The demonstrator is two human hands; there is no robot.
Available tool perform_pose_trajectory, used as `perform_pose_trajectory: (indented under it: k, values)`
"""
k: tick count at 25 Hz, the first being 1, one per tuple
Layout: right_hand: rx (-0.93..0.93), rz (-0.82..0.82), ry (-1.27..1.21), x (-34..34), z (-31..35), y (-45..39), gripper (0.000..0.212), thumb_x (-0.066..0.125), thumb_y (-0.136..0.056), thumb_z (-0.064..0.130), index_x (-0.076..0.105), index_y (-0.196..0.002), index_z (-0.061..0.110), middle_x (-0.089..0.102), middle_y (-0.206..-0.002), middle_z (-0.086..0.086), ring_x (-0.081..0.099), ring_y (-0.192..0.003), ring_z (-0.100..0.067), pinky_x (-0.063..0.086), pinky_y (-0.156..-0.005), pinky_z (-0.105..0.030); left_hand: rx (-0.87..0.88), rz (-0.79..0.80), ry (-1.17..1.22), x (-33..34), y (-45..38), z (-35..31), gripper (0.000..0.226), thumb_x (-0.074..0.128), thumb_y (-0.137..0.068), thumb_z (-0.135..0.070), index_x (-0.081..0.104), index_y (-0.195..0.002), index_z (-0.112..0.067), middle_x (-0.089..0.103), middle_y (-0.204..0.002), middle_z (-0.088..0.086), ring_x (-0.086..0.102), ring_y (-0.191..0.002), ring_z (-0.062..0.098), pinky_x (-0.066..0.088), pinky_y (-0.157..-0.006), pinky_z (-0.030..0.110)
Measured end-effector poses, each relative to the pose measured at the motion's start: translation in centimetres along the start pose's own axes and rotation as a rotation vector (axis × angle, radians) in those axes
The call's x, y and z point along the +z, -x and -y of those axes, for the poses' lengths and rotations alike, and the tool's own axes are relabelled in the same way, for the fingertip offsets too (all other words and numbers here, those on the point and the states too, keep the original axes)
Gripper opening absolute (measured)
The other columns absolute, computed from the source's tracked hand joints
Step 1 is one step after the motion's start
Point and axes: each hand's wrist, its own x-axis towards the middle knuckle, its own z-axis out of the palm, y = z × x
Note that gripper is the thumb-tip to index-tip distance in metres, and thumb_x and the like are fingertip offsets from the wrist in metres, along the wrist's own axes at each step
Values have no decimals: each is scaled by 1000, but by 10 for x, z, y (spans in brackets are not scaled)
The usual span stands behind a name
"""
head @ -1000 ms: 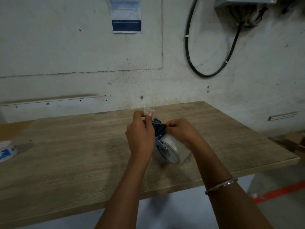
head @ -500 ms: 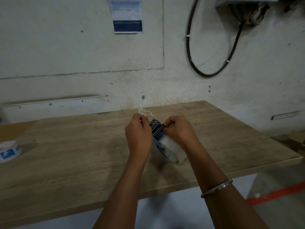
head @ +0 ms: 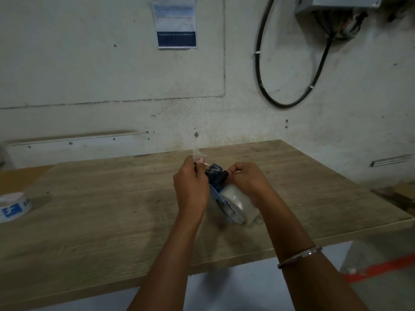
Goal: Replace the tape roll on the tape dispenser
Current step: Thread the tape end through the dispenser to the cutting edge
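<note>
A blue tape dispenser (head: 216,178) stands on the wooden table (head: 112,209) with a clear tape roll (head: 235,202) mounted on it. My left hand (head: 190,187) pinches the loose clear tape end (head: 198,157) above the dispenser's dark front roller. My right hand (head: 247,180) grips the top of the dispenser and the roll from the right side. The dispenser's handle is hidden behind my hands.
A second tape roll (head: 13,207), white with blue print, lies at the table's far left edge. The wall behind carries a paper notice (head: 176,21) and a looped black cable (head: 289,93). An orange floor stripe (head: 379,269) runs at the lower right.
Both hands and the dispenser have shifted slightly away from me on the table. The left hand still holds the tape end raised over the front roller.
</note>
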Motion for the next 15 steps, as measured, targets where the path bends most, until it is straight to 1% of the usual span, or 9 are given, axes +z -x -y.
perform_pose_trajectory:
  k: [3, 5, 6, 8, 9, 11, 12, 14, 15]
  values:
    - [43, 37, -49, -7, 2, 2, 14, 74, -75, 1, 72, -89, 1, 72, -79, -11, 65, -71, -25, 54, -65, -34, 35, 15, 39, 4, 5, -1, 24, 54, -101, -19, 66, -88, -3, 68, -73, 5, 54, -59, 7, 41, -54, 14]
    - [39, 39, -40, -8, 1, 3, 10, 76, -75, 3, 72, -85, 5, 71, -78, -11, 65, -70, -24, 54, -64, -32, 14, 11, 63, 5, 5, 2, 25, 54, -100, -19, 66, -87, -2, 69, -74, 7, 56, -60, 9, 43, -55, 17]
    - [29, 34, -32, -7, 1, 2, 9, 77, -76, 4, 71, -82, 8, 72, -79, -11, 65, -71, -24, 53, -64, -31, -14, 2, 78, 6, 3, 3, 26, 55, -100, -20, 65, -85, -1, 69, -75, 8, 59, -61, 14, 45, -56, 20]
    - [2, 27, -12, -5, 0, 1, 10, 77, -76, 6, 70, -80, 11, 73, -82, -11, 66, -73, -24, 54, -68, -33, -90, -15, 115, 7, -1, 7, 29, 55, -100, -22, 65, -84, 0, 69, -77, 12, 63, -68, 24, 50, -61, 35]
    - [-14, 28, 3, -3, 0, 0, 10, 77, -76, 6, 70, -79, 12, 73, -82, -10, 66, -73, -24, 54, -68, -33, -124, -24, 133, 6, -2, 7, 29, 55, -99, -22, 65, -83, 0, 69, -77, 14, 61, -66, 25, 48, -60, 38]
    - [-43, 37, 42, -1, 2, -1, 9, 78, -75, 6, 72, -80, 10, 74, -81, -9, 66, -72, -22, 54, -67, -33, -175, -39, 154, 4, -1, 8, 30, 54, -100, -22, 65, -81, -1, 68, -76, 14, 56, -63, 18, 43, -58, 32]
    - [-53, 41, 54, 0, 3, 0, 9, 78, -74, 6, 73, -81, 9, 75, -82, -9, 66, -72, -21, 55, -68, -34, -192, -47, 159, 3, 0, 10, 28, 54, -100, -21, 66, -82, -2, 69, -76, 12, 57, -65, 16, 43, -59, 31]
    - [-47, 51, 22, -1, 4, 0, 12, 78, -73, 4, 75, -84, 6, 76, -85, -13, 67, -74, -23, 58, -73, -39, -221, -59, 175, 3, 0, 13, 25, 54, -99, -20, 69, -84, -6, 71, -80, 9, 62, -71, 19, 47, -63, 31]
    - [-25, 64, -15, -2, 5, 1, 13, 78, -73, 3, 75, -85, 5, 76, -87, -15, 67, -74, -24, 58, -71, -39, -238, -60, 198, 4, 0, 14, 24, 55, -98, -20, 70, -84, -7, 72, -81, 8, 64, -73, 22, 51, -66, 34]
